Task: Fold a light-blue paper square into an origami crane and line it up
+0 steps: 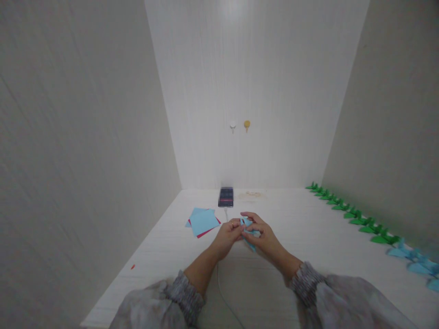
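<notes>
A folded piece of light blue origami paper [249,245] is held between my two hands, above the middle of the white table. My left hand [227,237] pinches its left side, with fingers closed on it. On the other side, my right hand [263,234] grips the paper between thumb and fingers. The fingers cover much of it, so its full folded shape is hidden. Left of my hands lies a loose stack of square paper sheets [204,222], light blue on top with red edges showing beneath.
Behind the hands lies a phone [226,197], its white cable [221,288] running toward me under my hands. Along the right wall stand rows of green paper cranes [355,216] and light blue ones [416,264]. A small red scrap [133,267] lies near the left edge.
</notes>
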Action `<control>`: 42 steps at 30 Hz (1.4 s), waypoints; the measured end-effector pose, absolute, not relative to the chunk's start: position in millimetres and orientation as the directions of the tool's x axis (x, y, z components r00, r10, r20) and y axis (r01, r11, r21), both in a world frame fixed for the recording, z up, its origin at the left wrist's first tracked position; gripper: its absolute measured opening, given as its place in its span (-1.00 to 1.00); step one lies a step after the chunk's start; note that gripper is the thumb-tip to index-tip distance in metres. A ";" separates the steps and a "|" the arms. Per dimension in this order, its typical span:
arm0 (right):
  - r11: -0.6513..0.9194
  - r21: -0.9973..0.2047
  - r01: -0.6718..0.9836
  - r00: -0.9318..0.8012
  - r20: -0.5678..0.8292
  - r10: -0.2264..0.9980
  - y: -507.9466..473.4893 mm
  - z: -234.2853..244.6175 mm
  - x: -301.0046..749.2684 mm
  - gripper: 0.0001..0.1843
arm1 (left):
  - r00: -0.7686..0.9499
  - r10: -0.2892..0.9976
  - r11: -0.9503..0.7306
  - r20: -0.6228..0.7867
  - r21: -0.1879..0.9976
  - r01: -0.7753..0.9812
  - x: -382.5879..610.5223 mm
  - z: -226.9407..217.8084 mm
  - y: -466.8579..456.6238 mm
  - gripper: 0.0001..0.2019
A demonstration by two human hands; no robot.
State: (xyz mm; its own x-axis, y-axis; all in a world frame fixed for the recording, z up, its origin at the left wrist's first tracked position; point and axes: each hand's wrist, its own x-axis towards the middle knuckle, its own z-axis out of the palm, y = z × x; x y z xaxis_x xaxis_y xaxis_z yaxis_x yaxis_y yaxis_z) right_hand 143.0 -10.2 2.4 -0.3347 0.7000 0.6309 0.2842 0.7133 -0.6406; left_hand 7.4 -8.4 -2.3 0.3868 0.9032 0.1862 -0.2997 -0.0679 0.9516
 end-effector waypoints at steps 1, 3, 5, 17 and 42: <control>0.715 -0.631 0.301 -0.317 0.640 0.699 -10.2 2.5 143.2 -0.92 | 0.368 0.910 -0.079 0.191 0.951 -0.297 7.6 -0.8 -9.3 -0.76; 0.712 -0.622 0.326 -0.275 0.657 0.701 -10.3 3.1 143.3 -0.97 | 0.332 0.921 -0.107 0.204 0.952 -0.288 7.6 1.6 -10.5 -0.78; 0.704 -0.622 0.343 -0.233 0.670 0.705 -11.2 4.1 143.3 -0.97 | 0.306 0.924 -0.138 0.227 0.948 -0.287 7.7 3.2 -11.0 -0.80; 0.673 -0.599 0.433 -0.172 0.678 0.715 -11.2 0.2 141.1 -0.97 | 0.200 0.944 -0.192 0.264 0.929 -0.317 10.8 -4.4 -4.7 -0.75; 0.642 -0.516 0.567 -0.145 0.705 0.695 -8.5 -3.5 144.4 -0.92 | 0.113 0.942 -0.285 0.315 0.933 -0.217 8.6 -7.0 -2.1 -0.78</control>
State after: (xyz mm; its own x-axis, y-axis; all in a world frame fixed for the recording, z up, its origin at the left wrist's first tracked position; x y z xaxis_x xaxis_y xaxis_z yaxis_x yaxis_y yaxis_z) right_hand 144.4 -8.5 -3.5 -0.1449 0.6946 0.7047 0.5669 0.6420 -0.5162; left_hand 8.6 -2.1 -7.0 0.1134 0.9424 0.3147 -0.2174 -0.2855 0.9334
